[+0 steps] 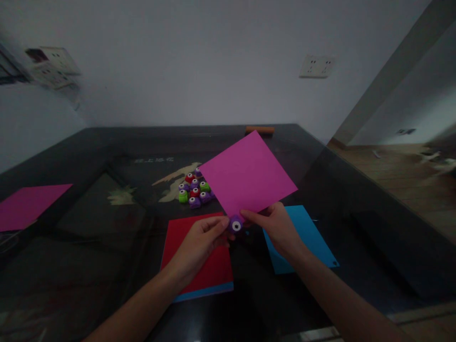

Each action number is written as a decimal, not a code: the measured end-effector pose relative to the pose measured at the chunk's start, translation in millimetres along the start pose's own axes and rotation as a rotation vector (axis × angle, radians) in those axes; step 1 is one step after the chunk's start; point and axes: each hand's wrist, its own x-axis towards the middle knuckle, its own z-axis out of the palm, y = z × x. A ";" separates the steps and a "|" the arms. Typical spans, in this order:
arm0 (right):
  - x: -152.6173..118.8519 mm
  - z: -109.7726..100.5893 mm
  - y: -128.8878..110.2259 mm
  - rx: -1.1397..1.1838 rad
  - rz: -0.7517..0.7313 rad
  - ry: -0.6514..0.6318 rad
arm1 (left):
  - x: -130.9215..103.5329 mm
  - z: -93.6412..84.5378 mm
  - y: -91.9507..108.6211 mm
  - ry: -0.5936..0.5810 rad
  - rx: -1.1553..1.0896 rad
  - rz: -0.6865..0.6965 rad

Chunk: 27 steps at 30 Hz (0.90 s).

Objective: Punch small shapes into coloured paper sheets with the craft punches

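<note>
My left hand [199, 242] is closed around a small purple craft punch [235, 224], its round white top with a dark shape facing me. In my right hand [278, 228], thumb and fingers pinch the lower corner of a square pink sheet of paper [249, 173]. That corner meets the punch; whether it sits inside the slot cannot be made out. Beneath my left hand lies a stack of red paper [210, 270] with a blue edge showing. A blue sheet [306, 237] under my right hand has a small dark shape at its near right corner.
Behind the hands, several purple, red and green craft punches [194, 192] are grouped on the dark glossy table [89, 266]. Another pink sheet [32, 205] lies at the far left. An orange-brown roll [260, 129] rests near the wall, partly behind the raised paper.
</note>
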 end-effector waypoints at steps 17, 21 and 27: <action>-1.7 4.0 1.2 0.048 -0.028 0.043 | 0.4 -1.4 -0.2 0.014 0.081 0.018; -1.7 4.6 3.6 0.045 -0.020 0.044 | -0.2 -0.8 0.4 0.008 0.076 0.018; -0.9 3.7 5.7 0.025 -0.020 0.056 | 0.6 -1.6 -0.6 0.004 0.096 0.013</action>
